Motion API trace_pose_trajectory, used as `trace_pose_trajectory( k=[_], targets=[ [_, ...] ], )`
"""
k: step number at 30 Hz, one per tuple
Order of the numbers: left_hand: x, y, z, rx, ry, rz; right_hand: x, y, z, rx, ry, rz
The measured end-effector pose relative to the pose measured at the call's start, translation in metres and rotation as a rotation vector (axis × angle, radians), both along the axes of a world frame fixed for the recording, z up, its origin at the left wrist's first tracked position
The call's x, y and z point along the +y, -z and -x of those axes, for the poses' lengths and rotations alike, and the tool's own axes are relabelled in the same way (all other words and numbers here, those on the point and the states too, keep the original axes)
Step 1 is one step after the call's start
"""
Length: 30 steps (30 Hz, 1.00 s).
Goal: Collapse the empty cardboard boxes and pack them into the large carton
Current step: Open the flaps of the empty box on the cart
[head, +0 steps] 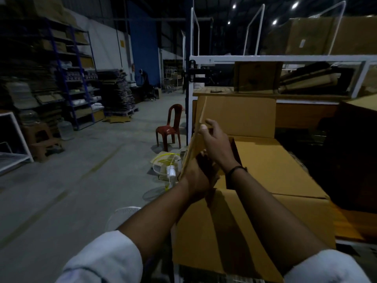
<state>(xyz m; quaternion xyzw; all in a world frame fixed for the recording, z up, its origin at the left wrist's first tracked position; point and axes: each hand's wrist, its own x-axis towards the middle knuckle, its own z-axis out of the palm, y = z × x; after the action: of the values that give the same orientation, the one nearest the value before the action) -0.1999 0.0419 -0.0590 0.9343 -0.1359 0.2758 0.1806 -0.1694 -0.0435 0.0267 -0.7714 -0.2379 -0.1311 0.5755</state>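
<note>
Left hand (196, 180) curls round the lower end of a flattened box (192, 146); right hand (215, 139), at one o'clock, pinches its upper edge, beside the large carton (224, 231).

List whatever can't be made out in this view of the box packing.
1. Head view: the left hand's grip on the flattened box. The fingers are hidden by cardboard, shadow and the right hand.
2. Inside of the large carton: covered by its flaps and both forearms.
3. Carton's base: cut off by the bottom edge.
4. Shelf contents: too dark and small.
</note>
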Motion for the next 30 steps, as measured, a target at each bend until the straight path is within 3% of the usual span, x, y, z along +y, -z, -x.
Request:
trace_pose_trajectory(
  k=[1,4,7,10,19,24,28,30],
  targets=[
    [0.009,0.000,-0.002,0.017,-0.056,0.016,0.009,0.001,-0.003,0.001,-0.025,0.029],
    [0.041,0.015,-0.020,0.001,-0.170,-0.322,0.030,0.013,-0.009,0.024,-0.076,0.112],
    [0.058,0.017,-0.023,0.109,-0.180,-0.291,0.044,0.029,-0.013,0.037,-0.071,0.180],
    [0.069,0.018,-0.021,0.149,-0.287,-0.444,0.054,0.048,-0.020,0.055,-0.082,0.273],
    [0.092,0.043,-0.020,0.428,-0.319,-0.065,0.045,0.103,-0.032,0.274,-0.021,0.413],
    [0.075,0.041,-0.034,0.393,-0.400,-0.002,0.005,0.106,-0.049,0.360,0.243,0.772],
    [0.037,0.028,-0.050,0.277,-0.363,-0.009,-0.037,0.100,-0.052,0.244,0.428,1.145],
    [0.011,0.021,-0.061,0.279,-0.286,-0.017,-0.059,0.091,-0.056,0.225,0.508,1.152]
  ],
)
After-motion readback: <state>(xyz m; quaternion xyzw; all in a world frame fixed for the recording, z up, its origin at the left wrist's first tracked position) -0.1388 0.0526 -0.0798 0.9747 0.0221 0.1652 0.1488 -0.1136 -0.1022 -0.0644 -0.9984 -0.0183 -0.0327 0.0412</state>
